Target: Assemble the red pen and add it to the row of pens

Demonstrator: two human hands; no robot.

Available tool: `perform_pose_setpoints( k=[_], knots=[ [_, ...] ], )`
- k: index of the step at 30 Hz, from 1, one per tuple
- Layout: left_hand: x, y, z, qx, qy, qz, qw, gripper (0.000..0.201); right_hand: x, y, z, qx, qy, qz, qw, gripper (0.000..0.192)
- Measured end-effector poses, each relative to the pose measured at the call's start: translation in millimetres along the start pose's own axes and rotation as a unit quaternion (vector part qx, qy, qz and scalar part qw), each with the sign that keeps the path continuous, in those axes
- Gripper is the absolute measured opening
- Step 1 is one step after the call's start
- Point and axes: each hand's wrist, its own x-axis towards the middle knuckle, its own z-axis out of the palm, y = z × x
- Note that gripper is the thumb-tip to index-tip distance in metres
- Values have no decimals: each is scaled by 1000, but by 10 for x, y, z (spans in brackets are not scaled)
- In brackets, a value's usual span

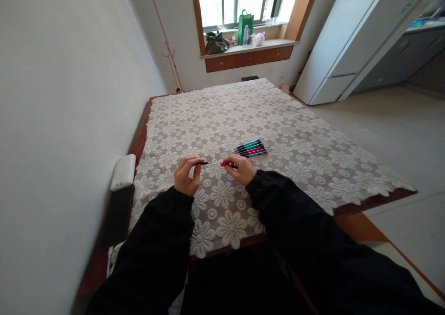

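Note:
Over the near part of the table, my left hand (187, 175) pinches a short black pen piece (203, 163) between thumb and fingertips. My right hand (242, 170) is closed on a red pen barrel (223, 164), whose dark end shows beneath the fingers. A thin pale refill (213, 163) spans the gap between the two parts. Just beyond my right hand lies a row of several pens (251, 148), teal and red with black ends, side by side on the lace tablecloth (222, 194).
Along the left table edge sit a white box-like device (123, 172) and a black flat object (117, 217). A windowsill (239, 49) ahead bears a green bag (245, 26), a bottle and other bags. To the right stands a white refrigerator (347, 41).

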Motion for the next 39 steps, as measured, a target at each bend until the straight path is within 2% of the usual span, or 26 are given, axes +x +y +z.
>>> perform_pose_setpoints(
  k=[8, 14, 27, 34, 39],
  knots=[
    [-19, -21, 44, -9, -46, 5, 999, 20, -9, 23, 4, -37, -1, -30, 999, 11],
    [-62, -61, 84, -52, -87, -5, 995, 22, -13, -6, -1, -42, -34, -60, 997, 12],
    [-70, -31, 94, -90, -93, -35, 991, 18, -39, 2, 12, -51, -82, -71, 993, 14],
    [-66, -26, 73, -89, -105, -27, 990, 14, -30, 50, 31, -4, -99, -57, 993, 20],
    [-62, -19, 73, -89, -112, -33, 989, 14, -47, 35, 50, 47, -96, 5, 994, 20]
  ],
)
